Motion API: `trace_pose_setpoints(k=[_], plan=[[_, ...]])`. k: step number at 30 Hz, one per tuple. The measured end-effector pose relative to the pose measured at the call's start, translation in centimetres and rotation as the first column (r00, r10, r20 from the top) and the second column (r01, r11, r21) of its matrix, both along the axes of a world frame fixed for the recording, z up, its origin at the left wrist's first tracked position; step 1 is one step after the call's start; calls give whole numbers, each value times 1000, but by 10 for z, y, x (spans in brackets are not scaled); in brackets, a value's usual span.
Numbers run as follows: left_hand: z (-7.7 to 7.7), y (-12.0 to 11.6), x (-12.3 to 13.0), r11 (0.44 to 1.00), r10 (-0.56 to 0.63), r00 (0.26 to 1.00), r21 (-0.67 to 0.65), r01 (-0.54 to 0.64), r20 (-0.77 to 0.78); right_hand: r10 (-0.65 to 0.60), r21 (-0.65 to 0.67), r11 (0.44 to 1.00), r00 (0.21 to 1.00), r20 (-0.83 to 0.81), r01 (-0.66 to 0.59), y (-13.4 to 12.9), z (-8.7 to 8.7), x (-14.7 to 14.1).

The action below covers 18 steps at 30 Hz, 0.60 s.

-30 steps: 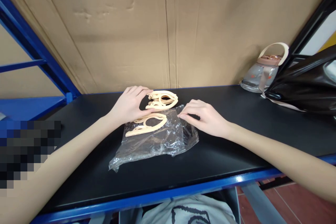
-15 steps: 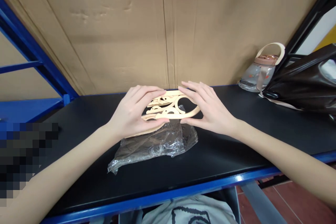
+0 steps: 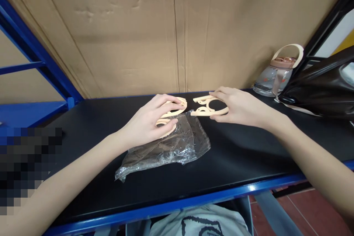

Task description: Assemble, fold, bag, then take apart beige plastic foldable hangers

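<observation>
Left forearm [image 3: 83,166] extends from 8 o'clock; left hand [image 3: 146,121] apparently palm-down, thumb [image 3: 166,129] parted from fingers [image 3: 165,110]. Right forearm [image 3: 312,155] extends from 4 o'clock; right hand [image 3: 240,106] pinched, pointing toward 9 o'clock.

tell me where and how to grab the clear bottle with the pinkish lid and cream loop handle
Probably the top of the cream loop handle, from above left: it arches over the pinkish lid, the clear bottle stands on its base, and a glossy black bag crowds its right.

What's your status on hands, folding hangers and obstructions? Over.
Right hand gripping one folding hanger. Left hand over other hangers, grip unclear. Possible snag: crinkled plastic bag by left hand.
</observation>
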<state>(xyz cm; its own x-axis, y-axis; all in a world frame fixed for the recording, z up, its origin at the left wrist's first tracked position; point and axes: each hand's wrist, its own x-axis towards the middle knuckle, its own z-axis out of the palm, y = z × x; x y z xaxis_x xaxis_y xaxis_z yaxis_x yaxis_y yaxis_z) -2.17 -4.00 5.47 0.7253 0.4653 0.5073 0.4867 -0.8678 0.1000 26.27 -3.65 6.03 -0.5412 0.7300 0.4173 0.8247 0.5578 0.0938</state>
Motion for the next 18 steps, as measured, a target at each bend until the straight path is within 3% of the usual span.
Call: trace_pose_setpoints(k=[5,12,18], plan=[[-4,-8,7,993,-62,988,-108,47,-140,136,-162,978,991,15,-132,-2,-2,2],[-8,-14,12,983,-90,969,-176,50,-230,304,-351,886,951,-53,-303,-15,0,-10],[-7,5,-4,952,5,964,-294,-86,-266,239,-531,800,960,-145,-279,-21,-1,-20]])
